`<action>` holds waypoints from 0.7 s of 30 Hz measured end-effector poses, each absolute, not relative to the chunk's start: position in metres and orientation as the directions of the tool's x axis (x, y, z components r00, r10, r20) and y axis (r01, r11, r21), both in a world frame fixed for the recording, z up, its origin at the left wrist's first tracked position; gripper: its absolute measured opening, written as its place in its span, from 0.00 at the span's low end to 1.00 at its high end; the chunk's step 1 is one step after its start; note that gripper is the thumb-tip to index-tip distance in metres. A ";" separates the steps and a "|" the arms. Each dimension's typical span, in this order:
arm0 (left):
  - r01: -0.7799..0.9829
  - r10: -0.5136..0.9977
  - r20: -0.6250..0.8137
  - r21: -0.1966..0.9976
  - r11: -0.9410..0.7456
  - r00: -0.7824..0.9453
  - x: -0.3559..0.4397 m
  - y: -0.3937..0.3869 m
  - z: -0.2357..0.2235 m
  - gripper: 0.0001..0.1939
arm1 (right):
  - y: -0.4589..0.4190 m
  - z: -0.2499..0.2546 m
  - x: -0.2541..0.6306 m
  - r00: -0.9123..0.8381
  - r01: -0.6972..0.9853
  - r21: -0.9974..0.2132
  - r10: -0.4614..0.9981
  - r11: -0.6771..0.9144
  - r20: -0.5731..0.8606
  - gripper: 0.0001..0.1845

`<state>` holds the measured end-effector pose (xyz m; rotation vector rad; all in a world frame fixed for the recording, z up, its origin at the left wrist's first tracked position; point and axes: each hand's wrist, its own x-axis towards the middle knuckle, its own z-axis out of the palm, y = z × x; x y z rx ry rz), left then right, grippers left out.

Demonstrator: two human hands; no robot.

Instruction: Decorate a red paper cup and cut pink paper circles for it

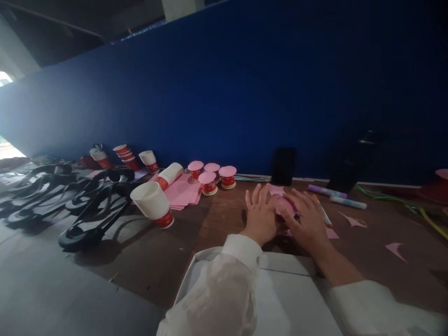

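Head view has a pink paper piece [287,204] at four o'clock from the middle, between the left hand [259,215], fingers spread, and the right hand [308,220], fingers bent; I cannot tell if either grips it. It is probably light, bendy and easy to crease, so its edge seems best to hold. What peeks out looks plain and rounded.

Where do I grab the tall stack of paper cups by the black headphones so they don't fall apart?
Probably around the red bottom cup, from the near right side. The cup stack stands mouth up, with nested white rims above, so holding low should support them all; black headphones lie on its left.
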<state>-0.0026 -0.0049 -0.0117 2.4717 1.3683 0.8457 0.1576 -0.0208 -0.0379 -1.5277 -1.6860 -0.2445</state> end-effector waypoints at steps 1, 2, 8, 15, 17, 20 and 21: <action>0.717 0.824 0.393 0.420 -0.556 0.409 -0.002 -0.005 -0.011 0.30 | -0.021 -0.038 0.157 0.080 0.898 -0.370 0.736 0.239 0.672 0.30; 0.719 0.823 0.396 0.415 -0.557 0.408 -0.002 -0.005 -0.011 0.30 | -0.021 -0.037 0.157 0.079 0.900 -0.367 0.739 0.236 0.669 0.31; 0.735 0.825 0.402 0.399 -0.548 0.397 0.000 -0.005 -0.011 0.28 | -0.022 -0.035 0.154 0.066 0.916 -0.336 0.743 0.220 0.666 0.32; 0.748 0.806 0.449 0.358 -0.558 0.387 0.001 -0.005 -0.015 0.25 | -0.021 -0.037 0.155 0.038 0.939 -0.271 0.721 0.211 0.692 0.32; 0.759 0.809 0.447 0.348 -0.551 0.382 0.002 -0.005 -0.016 0.24 | -0.021 -0.038 0.155 0.043 0.944 -0.264 0.718 0.200 0.695 0.32; 0.766 0.813 0.443 0.343 -0.544 0.379 0.002 -0.005 -0.017 0.25 | -0.021 -0.038 0.155 0.050 0.947 -0.262 0.718 0.188 0.694 0.31; 0.766 0.813 0.442 0.343 -0.544 0.380 0.002 -0.005 -0.017 0.26 | -0.021 -0.038 0.155 0.049 0.946 -0.262 0.718 0.190 0.695 0.31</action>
